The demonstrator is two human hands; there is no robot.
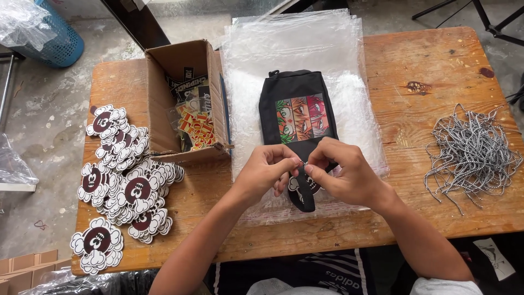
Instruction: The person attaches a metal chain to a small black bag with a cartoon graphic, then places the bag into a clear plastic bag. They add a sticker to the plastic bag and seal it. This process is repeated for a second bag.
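Both hands meet at the near end of a black pouch lying on a stack of clear plastic bags, mid-table. Pouch long axis runs away from the person, near end toward the body, far end toward the top of the table; printed panel of three cartoon faces faces up.

Left hand and right hand are pinched together on something small and metallic at the pouch's near end, looks like a zipper pull or ring, too small to say which. A round dark-red-and-white tag sits just below the fingers, partly hidden by the right hand. Left fingertips close on the metal bit from the left, right thumb and forefinger from the right; both are pinching, not released. Contact point sits between the hands, roughly equal distance from each.

Around it:
- open cardboard box with stickers inside, just left of the plastic stack
- pile of cloud-shaped white and dark-red tags on the left part of the wooden table
- heap of black-and-white speckled cords well right of the hands
- blue basket on the floor, far left
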